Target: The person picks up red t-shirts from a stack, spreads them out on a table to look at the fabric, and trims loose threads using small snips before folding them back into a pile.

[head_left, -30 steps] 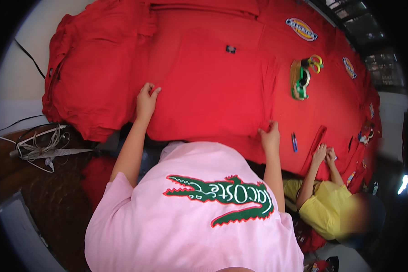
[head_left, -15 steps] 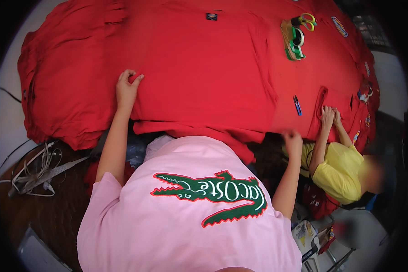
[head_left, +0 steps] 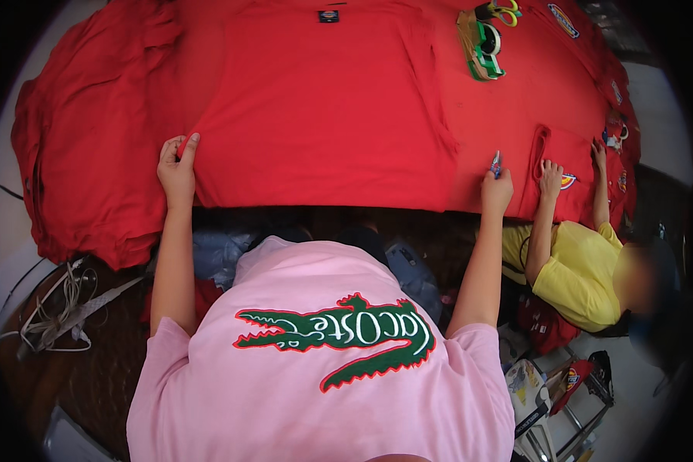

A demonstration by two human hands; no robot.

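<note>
A red T-shirt [head_left: 323, 115] lies spread on the table in front of me, its dark neck label at the far end. At the shirt's near left edge my left hand [head_left: 177, 171] pinches the fabric between thumb and fingers. My right hand [head_left: 498, 189], off the shirt's near right corner, is closed around small blue thread snips [head_left: 496, 163]. Their blades point away from me, and my fingers cover most of the handles.
Red garments are heaped [head_left: 92, 131] on the left. A green tape dispenser [head_left: 477, 54] and yellow-handled scissors [head_left: 504, 12] lie at the far right. Beside me a person in a yellow shirt [head_left: 581, 273] handles a folded red garment [head_left: 574, 165]. Cables [head_left: 69, 304] tangle at lower left.
My right hand has picked the snips up off the table. The red cloth that hung over the near edge no longer shows there. My left hand now grips the shirt's edge.
</note>
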